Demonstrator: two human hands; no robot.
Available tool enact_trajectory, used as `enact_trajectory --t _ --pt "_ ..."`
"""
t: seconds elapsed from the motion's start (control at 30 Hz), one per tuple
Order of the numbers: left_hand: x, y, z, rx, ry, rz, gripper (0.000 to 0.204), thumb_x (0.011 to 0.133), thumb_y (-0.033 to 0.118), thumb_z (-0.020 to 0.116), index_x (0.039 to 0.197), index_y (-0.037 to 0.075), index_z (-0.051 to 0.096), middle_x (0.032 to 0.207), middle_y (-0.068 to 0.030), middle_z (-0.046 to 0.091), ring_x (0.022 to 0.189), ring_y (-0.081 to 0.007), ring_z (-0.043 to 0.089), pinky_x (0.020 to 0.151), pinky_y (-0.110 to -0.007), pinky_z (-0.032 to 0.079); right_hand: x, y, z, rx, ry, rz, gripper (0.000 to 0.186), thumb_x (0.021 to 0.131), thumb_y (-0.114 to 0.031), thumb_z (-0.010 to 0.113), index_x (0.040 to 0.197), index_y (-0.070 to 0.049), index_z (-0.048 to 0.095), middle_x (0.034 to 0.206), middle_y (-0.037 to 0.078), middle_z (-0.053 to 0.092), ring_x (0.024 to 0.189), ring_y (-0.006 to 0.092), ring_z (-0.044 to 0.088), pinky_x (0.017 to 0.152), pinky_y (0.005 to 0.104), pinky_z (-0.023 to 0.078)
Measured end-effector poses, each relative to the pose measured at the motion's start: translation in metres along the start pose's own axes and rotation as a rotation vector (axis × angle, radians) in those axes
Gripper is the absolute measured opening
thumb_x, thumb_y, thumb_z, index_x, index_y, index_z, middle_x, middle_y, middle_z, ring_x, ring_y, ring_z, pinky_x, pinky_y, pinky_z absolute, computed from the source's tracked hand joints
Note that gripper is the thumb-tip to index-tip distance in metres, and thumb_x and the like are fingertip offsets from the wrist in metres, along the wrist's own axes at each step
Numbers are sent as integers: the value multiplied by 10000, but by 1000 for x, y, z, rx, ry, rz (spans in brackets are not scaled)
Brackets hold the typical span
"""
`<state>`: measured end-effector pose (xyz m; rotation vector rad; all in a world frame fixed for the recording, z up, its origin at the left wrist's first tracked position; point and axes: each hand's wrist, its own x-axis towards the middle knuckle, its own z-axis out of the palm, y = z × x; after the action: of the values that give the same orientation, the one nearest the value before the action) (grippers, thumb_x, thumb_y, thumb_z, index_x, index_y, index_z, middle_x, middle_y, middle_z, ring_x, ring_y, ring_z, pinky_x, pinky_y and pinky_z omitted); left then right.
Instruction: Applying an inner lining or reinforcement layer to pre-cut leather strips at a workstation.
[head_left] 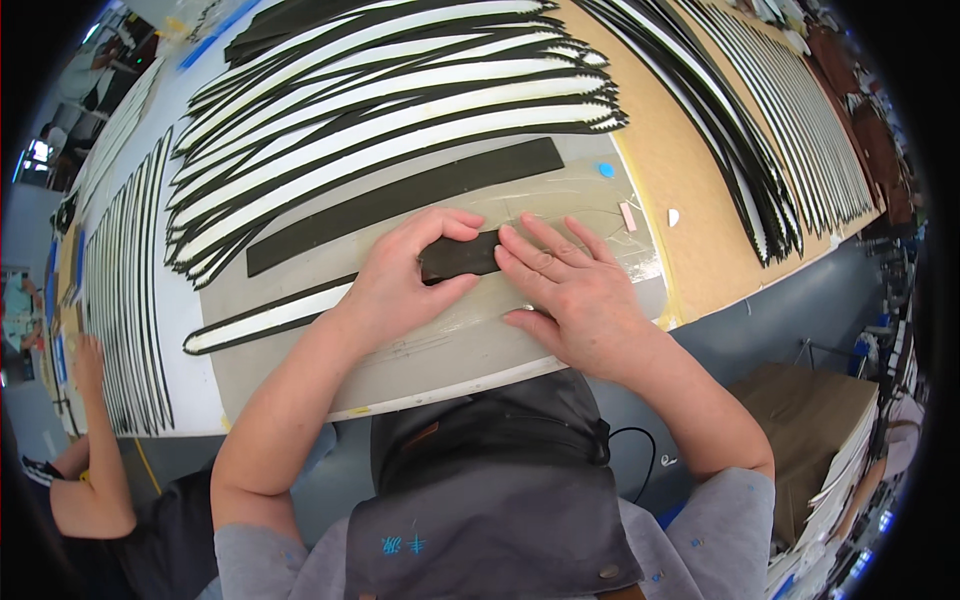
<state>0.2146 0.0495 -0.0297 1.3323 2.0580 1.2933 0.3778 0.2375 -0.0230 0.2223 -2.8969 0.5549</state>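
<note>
The left hand (395,275) grips the dark strip (460,258) by its near and far edges. Lying left to right, it meets the flattened right hand (575,295) at its right end.

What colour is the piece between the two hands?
The piece is nearly black, seen in the head view.

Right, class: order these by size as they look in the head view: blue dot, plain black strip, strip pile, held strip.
1. Strip pile
2. Plain black strip and held strip: the latter is partly hidden, so unsure
3. Blue dot
</note>
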Motion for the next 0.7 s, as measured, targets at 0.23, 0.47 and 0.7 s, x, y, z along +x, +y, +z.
enact_trajectory --t 0.23,0.47,0.7 --pt "-32 -7 -11 -102 52 -97 550 822 -29 788 1343 74 644 1325 -94 655 1261 -230 613 1028 -340 533 -2 4 3 -44 -15 11 578 898 -310 764 1422 -126 603 1530 43 553 1481 280 434 1225 518 311" --pt "-36 -3 -1 46 127 -95 374 828 -17 786 1193 63 760 1264 -91 690 1151 -238 671 996 -348 560 -4 6 6 -35 5 16 581 900 -312 766 1432 -141 605 1535 31 552 1486 289 429 1222 524 308" --pt "-34 -9 4 159 161 78 259 851 -2 764 1095 80 793 1205 -91 704 1062 -261 673 828 -328 597 -3 10 4 -26 0 9 569 885 -302 785 1412 -154 629 1543 19 546 1483 295 431 1219 531 308"
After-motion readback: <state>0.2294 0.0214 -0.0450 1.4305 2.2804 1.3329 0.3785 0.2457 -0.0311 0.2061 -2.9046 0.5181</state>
